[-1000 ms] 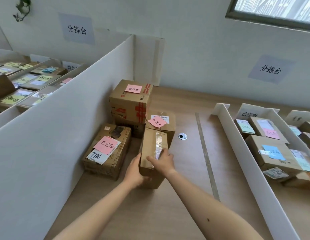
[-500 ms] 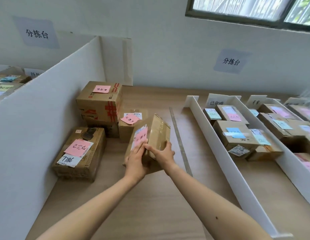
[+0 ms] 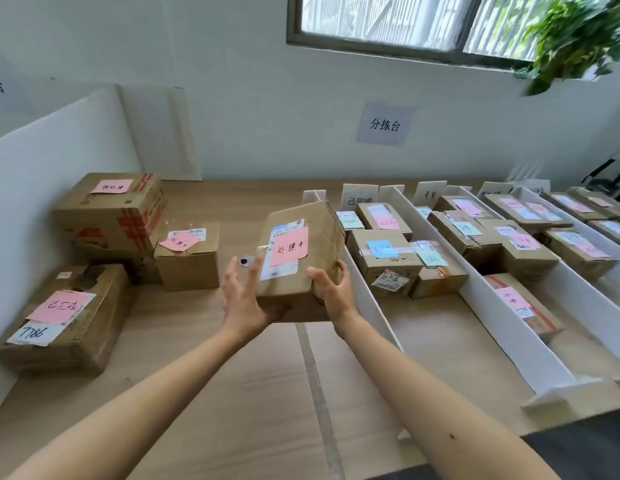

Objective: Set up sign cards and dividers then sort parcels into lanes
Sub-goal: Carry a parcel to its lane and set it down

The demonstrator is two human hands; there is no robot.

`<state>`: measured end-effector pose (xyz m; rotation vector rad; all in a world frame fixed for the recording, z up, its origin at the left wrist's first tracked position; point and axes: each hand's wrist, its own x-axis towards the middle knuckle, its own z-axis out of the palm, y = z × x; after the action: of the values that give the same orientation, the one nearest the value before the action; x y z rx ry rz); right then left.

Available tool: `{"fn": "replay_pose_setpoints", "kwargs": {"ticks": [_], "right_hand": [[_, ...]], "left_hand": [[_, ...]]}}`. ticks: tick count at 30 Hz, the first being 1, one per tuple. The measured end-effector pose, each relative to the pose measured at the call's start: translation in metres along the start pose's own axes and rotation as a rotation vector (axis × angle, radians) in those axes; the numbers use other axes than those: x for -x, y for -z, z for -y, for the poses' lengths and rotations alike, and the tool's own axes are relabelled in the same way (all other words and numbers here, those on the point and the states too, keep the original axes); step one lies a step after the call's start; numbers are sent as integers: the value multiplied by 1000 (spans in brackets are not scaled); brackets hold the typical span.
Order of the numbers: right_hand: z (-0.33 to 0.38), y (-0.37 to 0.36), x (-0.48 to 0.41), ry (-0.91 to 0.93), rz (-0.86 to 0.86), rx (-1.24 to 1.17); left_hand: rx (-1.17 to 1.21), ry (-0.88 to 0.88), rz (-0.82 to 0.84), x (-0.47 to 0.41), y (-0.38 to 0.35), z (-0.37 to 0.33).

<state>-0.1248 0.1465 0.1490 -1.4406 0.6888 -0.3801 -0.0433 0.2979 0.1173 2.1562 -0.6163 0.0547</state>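
Up and to the right since a second ago: the parcel (image 3: 298, 271) has left its spot by the small box (image 3: 189, 263) and now hangs tilted over the table (image 3: 232, 393), its pink note (image 3: 289, 245) turned to face the camera, and the view has swung right to show more lanes.

The left grip (image 3: 244, 299) has its fingers spread and straight, its palm against the parcel's lower left edge. The right grip (image 3: 331, 292) curls round the lower right corner, thumb on the labelled face.

Just right of the parcel runs the first divider (image 3: 367, 299); the parcel covers part of its far stretch. Beyond it lies a lane of boxes behind a sign card (image 3: 359, 197), then a second divider (image 3: 509, 327) and further filled lanes. To the left stand a red-printed box (image 3: 111, 213), the small box beside it, and a flat box (image 3: 66, 320) marked 7786, all against a white board (image 3: 42, 188). A small black-and-white disc (image 3: 245, 261) lies on the table behind the left grip's fingers. A wall sign (image 3: 384, 124) hangs under the window (image 3: 440, 22), with a plant (image 3: 575, 36) at the right.

How much of the left palm sits beneath the parcel is hidden. The far sign cards are blurred and unreadable, most lane notes are too small to read, and the rightmost lanes are cut off by the frame.
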Motion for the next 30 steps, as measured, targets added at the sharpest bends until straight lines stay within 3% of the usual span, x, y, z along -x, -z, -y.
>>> {"fn": "replay_pose_setpoints", "kwargs": {"ticks": [4, 8, 18, 30], "right_hand": [[12, 52, 6, 1, 67, -139], [8, 104, 5, -15, 102, -108], [-2, 218, 35, 87, 22, 215], [-2, 310, 48, 196, -66, 237]], "left_hand": [[234, -62, 181, -1, -12, -32], [315, -126, 224, 8, -41, -58], [145, -322, 176, 50, -113, -134], [213, -460, 264, 56, -188, -192]]}}
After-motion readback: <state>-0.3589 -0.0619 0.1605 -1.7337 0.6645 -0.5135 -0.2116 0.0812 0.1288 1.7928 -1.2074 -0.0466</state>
